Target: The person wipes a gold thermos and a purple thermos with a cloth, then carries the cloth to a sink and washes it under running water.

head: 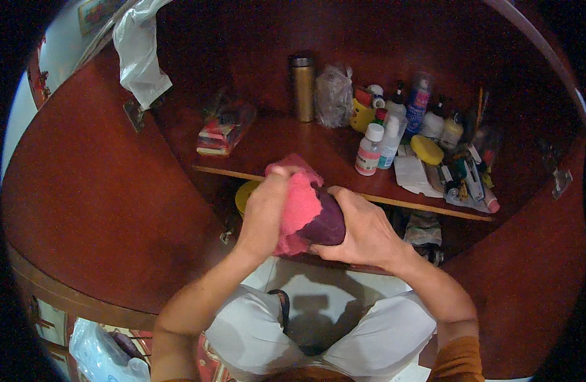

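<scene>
A pink cloth [300, 203] is bunched in my left hand [262, 217], which presses it over the left side of a dark purple rounded object [328, 222]. From the other side my right hand [371, 227] grips that object, thumb and fingers at its upper and lower edges. Cloth and object are together in mid-air in front of a cabinet's wooden shelf [273, 138], above my lap. The covered side of the purple object is hidden, so its exact kind is unclear.
On the shelf stand a gold vacuum flask [303, 93], a white-capped bottle [368, 155], a spray bottle [390, 143] and a yellow oval object [427, 149]. Wooden cabinet doors [92, 200] flank me on both sides. A plastic bag [141, 52] hangs over the left one.
</scene>
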The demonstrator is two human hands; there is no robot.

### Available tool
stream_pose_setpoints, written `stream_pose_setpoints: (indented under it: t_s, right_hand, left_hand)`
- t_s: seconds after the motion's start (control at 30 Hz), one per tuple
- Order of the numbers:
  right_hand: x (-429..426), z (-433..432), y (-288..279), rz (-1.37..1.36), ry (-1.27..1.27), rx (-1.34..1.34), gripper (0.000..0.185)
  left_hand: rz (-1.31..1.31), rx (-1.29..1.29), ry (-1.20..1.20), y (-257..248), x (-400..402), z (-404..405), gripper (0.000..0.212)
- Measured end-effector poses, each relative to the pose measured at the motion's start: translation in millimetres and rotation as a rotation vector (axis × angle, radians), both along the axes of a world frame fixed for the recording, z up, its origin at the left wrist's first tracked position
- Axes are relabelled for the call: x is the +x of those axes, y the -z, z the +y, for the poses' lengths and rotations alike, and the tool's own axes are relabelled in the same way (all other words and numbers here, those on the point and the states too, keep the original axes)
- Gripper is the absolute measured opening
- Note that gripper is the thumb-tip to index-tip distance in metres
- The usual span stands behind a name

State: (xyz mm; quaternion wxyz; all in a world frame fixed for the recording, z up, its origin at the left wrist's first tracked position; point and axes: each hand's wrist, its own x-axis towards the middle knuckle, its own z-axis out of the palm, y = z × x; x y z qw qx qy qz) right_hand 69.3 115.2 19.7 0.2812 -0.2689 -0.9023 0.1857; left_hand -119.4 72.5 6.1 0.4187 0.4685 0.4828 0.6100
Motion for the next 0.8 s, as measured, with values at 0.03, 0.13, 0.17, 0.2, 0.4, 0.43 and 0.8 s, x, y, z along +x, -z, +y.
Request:
stream_pose_setpoints:
  t_s: [0.03,0.13,0.17,0.2,0.4,0.43,0.8]
  right_hand:
    - [0.9,0.1,-1.9,0.001,-0.004,0.0,0.071]
    - [9.3,4.3,-9.1,0.033,-0.028,-0.424,0.07]
    - [13.5,7.8,-13.0,0.05,-0.139,-0.45,0.071]
    - [16.0,9.7,-14.0,0.065,-0.252,-0.477,0.073]
    - [8.2,5.3,-4.3,-0.005,-0.052,-0.1,0.077]
    - [5.5,3.6,-4.5,-0.005,-0.051,-0.099,0.077]
    - [9.7,-1.9,-1.9,0.025,-0.056,-0.193,0.074]
  left_hand:
    - [0.001,0.0,-0.004,-0.8,-0.8,-1.8,0.052]
    - [0.267,0.354,0.14,-4.4,-7.9,-3.9,0.067]
    - [0.267,0.354,0.143,-9.6,-10.2,-6.8,0.067]
    - [0.374,0.357,0.187,-17.5,-10.4,-12.1,0.071]
    - [0.482,0.175,0.006,-18.5,-7.2,-7.4,0.062]
    - [0.482,0.176,0.007,-20.1,-5.7,-7.6,0.062]
    - [0.099,-0.102,0.148,-28.0,-33.1,-11.5,0.059]
